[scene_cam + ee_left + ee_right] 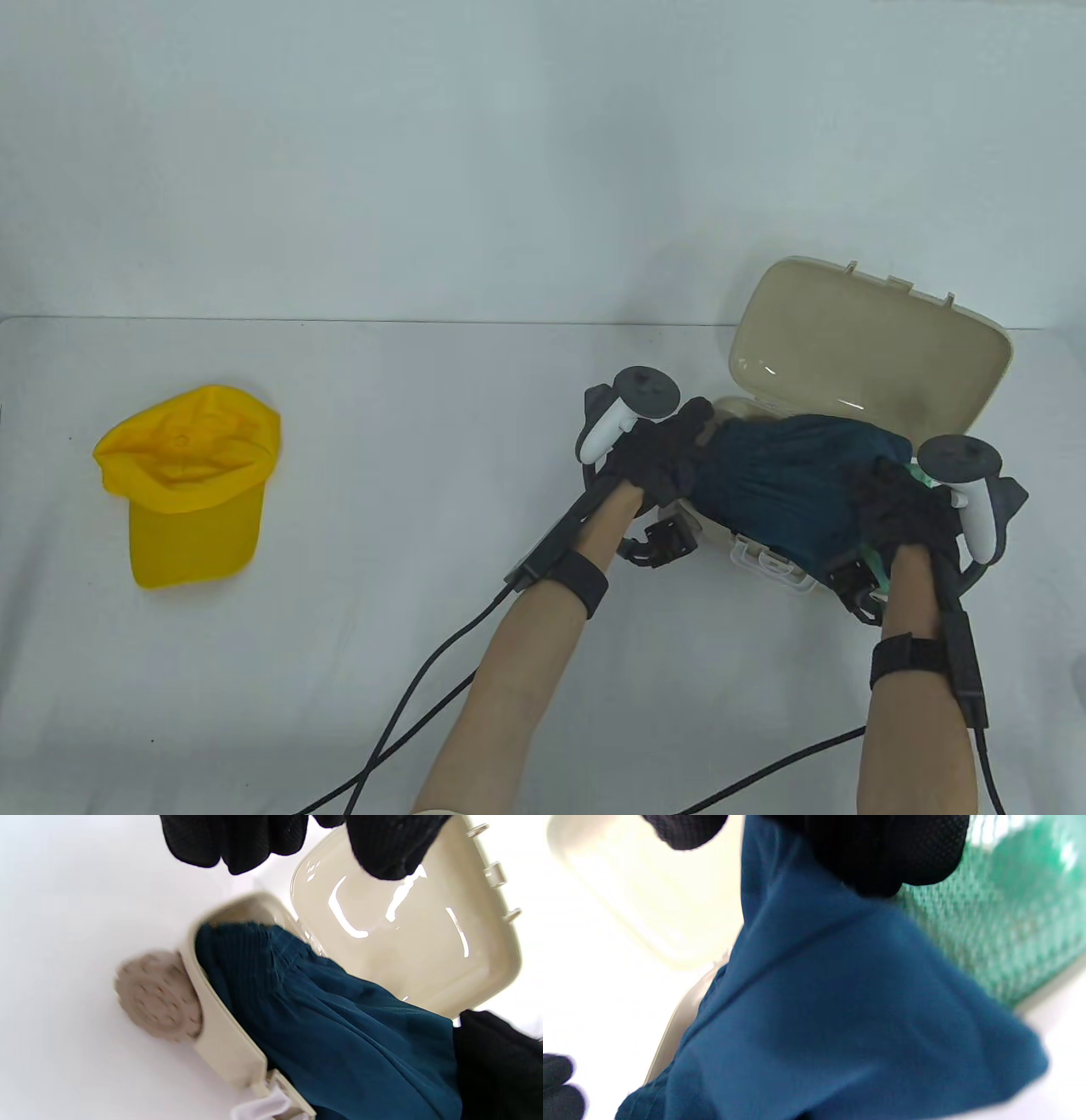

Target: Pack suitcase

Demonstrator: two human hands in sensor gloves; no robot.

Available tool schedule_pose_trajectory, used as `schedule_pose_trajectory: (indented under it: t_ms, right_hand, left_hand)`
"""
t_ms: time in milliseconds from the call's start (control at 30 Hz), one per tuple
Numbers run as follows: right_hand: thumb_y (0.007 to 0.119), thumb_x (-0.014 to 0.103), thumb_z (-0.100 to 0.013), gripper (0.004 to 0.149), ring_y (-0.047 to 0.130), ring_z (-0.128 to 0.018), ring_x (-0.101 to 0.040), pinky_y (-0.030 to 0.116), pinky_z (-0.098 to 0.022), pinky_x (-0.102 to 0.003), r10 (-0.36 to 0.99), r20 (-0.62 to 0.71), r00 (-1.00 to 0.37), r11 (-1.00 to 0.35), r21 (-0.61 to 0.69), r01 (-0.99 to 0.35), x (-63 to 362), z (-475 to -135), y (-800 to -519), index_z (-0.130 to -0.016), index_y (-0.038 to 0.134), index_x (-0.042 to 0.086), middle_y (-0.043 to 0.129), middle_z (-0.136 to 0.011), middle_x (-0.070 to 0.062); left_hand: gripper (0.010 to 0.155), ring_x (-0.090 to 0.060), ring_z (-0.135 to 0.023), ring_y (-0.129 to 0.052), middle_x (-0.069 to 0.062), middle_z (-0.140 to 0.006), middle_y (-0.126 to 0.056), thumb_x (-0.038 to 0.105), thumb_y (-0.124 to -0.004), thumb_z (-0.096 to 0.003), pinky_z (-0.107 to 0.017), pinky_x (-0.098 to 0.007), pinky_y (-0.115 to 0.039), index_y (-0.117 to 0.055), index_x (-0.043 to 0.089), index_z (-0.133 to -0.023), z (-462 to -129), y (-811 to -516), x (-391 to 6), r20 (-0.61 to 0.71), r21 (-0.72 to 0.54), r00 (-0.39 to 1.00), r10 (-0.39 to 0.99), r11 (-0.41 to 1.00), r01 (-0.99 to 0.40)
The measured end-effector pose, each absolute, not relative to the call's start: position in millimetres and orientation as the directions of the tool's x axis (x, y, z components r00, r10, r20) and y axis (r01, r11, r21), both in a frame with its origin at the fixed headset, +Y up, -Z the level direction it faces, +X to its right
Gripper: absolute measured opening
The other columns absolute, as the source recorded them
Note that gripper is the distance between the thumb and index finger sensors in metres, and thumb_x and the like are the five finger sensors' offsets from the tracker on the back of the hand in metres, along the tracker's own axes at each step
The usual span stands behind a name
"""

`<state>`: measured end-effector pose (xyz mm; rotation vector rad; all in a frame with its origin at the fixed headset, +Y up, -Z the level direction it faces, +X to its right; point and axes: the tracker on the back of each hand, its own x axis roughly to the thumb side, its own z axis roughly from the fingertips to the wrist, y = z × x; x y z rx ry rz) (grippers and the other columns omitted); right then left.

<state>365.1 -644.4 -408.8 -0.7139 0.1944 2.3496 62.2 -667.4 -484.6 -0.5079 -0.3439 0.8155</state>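
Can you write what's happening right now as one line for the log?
step: packing | both hands on dark teal cloth garment | in open beige plastic suitcase | yellow fabric cap on table, unpacked

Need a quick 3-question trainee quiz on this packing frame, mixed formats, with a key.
1. True or false: the suitcase lid is shut.
2. Which item lies apart on the table, unpacked? A) yellow cap B) red sock C) white shoe
3. Fill in: both hands, left and right, are on the dark ____ garment.

Key: 1 false, the lid stands open behind the base. 2 A, far to the left of the case. 3 blue; it bulges over the case rim, with green knit fabric beside it.
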Motion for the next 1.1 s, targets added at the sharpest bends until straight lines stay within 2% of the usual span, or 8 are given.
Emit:
schedule_pose_trajectory:
  t_ms: [133,267,400,533,633,800,967,1100]
  right_hand:
    - [0.060,0.060,-0.052,0.082,0.074,-0.095,-0.040,0.072,-0.065,-0.051,0.545,-0.450,-0.707,-0.821,-0.117,-0.558,342.2,-396.5,-611.8,-0.112,0.038,0.009,0.061,-0.111,-0.015]
    - [0.057,0.061,-0.052,0.082,0.063,-0.102,-0.044,0.062,-0.070,-0.057,0.598,-0.159,-0.785,-0.800,-0.080,-0.594,281.2,-373.8,-597.2,-0.113,0.034,0.012,0.053,-0.115,-0.016]
    - [0.054,0.065,-0.051,0.084,0.061,-0.104,-0.044,0.061,-0.071,-0.059,0.531,0.011,-0.847,-0.843,-0.096,-0.530,231.8,-348.5,-603.6,-0.113,0.035,0.013,0.053,-0.116,-0.015]
    - [0.051,0.069,-0.049,0.087,0.054,-0.108,-0.046,0.056,-0.073,-0.062,0.418,0.185,-0.890,-0.893,-0.098,-0.440,186.9,-317.7,-611.2,-0.114,0.033,0.014,0.048,-0.119,-0.014]
    - [0.049,0.071,-0.048,0.089,0.047,-0.111,-0.047,0.050,-0.074,-0.065,0.290,0.288,-0.913,-0.934,-0.123,-0.335,162.2,-296.2,-617.3,-0.115,0.030,0.016,0.043,-0.121,-0.012]
    - [0.046,0.073,-0.046,0.092,0.038,-0.112,-0.048,0.044,-0.075,-0.067,0.095,0.359,-0.929,-0.968,-0.182,-0.170,138.3,-276.4,-632.7,-0.115,0.024,0.016,0.036,-0.123,-0.012]
    - [0.046,0.073,-0.045,0.093,0.036,-0.112,-0.048,0.041,-0.075,-0.067,0.011,0.368,-0.930,-0.979,-0.186,-0.086,133.0,-273.8,-650.7,-0.115,0.025,0.016,0.035,-0.123,-0.013]
    - [0.046,0.073,-0.045,0.093,0.037,-0.112,-0.048,0.041,-0.075,-0.068,0.044,0.364,-0.930,-0.983,-0.149,-0.105,136.3,-276.9,-654.9,-0.115,0.025,0.016,0.036,-0.123,-0.013]
  left_hand:
    - [0.079,-0.033,-0.112,-0.053,-0.007,-0.122,-0.037,0.050,-0.069,-0.0529,-0.081,-0.048,-0.054,-0.026,0.027,-0.115,-461.0,-648.7,18.5,0.224,-0.442,0.749,0.624,0.750,-0.493]
    - [0.079,-0.034,-0.112,-0.054,-0.007,-0.122,-0.039,0.054,-0.067,-0.0521,-0.081,-0.049,-0.055,-0.027,0.027,-0.115,-423.9,-637.4,-50.2,0.287,-0.275,0.860,0.422,0.896,-0.348]
    - [0.079,-0.034,-0.113,-0.053,-0.007,-0.122,-0.040,0.055,-0.067,-0.0512,-0.081,-0.051,-0.054,-0.029,0.028,-0.115,-389.3,-634.7,-111.3,0.261,-0.166,0.918,0.299,0.950,-0.263]
    - [0.080,-0.034,-0.113,-0.052,-0.005,-0.123,-0.039,0.056,-0.067,-0.0504,-0.081,-0.051,-0.053,-0.029,0.029,-0.115,-360.2,-639.6,-179.9,0.175,-0.088,0.971,0.165,0.985,-0.151]
    - [0.081,-0.034,-0.114,-0.051,-0.005,-0.123,-0.038,0.056,-0.068,-0.0496,-0.082,-0.052,-0.053,-0.028,0.030,-0.115,-346.9,-649.0,-233.5,0.079,-0.092,0.991,0.109,0.991,-0.102]
    - [0.085,-0.032,-0.116,-0.047,-0.003,-0.124,-0.035,0.057,-0.071,-0.0469,-0.084,-0.052,-0.049,-0.026,0.031,-0.114,-341.2,-665.8,-308.7,-0.079,-0.144,0.997,0.019,0.989,-0.030]
    - [0.096,-0.032,-0.119,-0.037,-0.001,-0.124,-0.027,0.058,-0.079,-0.0412,-0.086,-0.053,-0.044,-0.020,0.034,-0.114,-344.2,-688.8,-362.5,-0.176,-0.268,0.983,-0.045,0.963,-0.004]
    - [0.103,-0.032,-0.120,-0.030,0.000,-0.125,-0.020,0.058,-0.081,-0.0390,-0.087,-0.052,-0.040,-0.013,0.036,-0.112,-351.8,-716.6,-392.0,-0.215,-0.418,0.965,-0.151,0.907,0.048]
